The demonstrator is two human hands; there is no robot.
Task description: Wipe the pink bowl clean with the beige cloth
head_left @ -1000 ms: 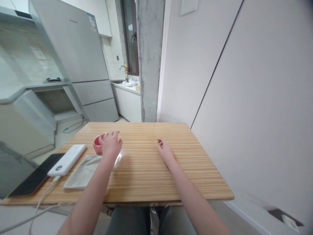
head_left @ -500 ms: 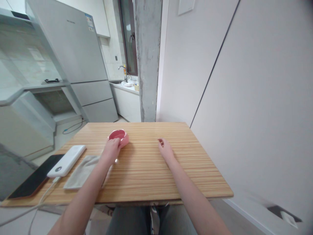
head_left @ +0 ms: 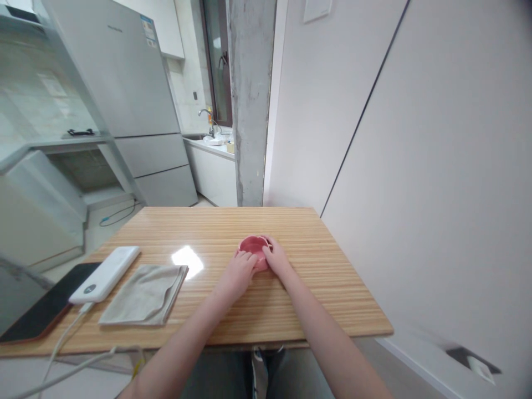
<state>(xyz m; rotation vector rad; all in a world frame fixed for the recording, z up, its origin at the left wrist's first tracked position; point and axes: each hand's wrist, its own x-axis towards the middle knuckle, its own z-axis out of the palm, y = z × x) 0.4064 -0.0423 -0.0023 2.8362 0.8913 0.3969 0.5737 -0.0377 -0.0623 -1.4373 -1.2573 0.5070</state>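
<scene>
– Which 3 things are laid at the left?

– A black mat [head_left: 41,307] is bordered by a white power bank [head_left: 106,274]; a folded grey cloth [head_left: 141,296] is laid nearby

– And farther right?

– By the left hand [head_left: 240,272], a pink bowl's [head_left: 252,244] near-left rim is pinched near the middle of the table [head_left: 324,299]; its right side is clasped by the right hand [head_left: 277,259], thumb inside

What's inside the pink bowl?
In the pink bowl, only pink inner surface shows. The left hand and right hand cover part of the rim and interior; behind them, I can't tell.
</scene>
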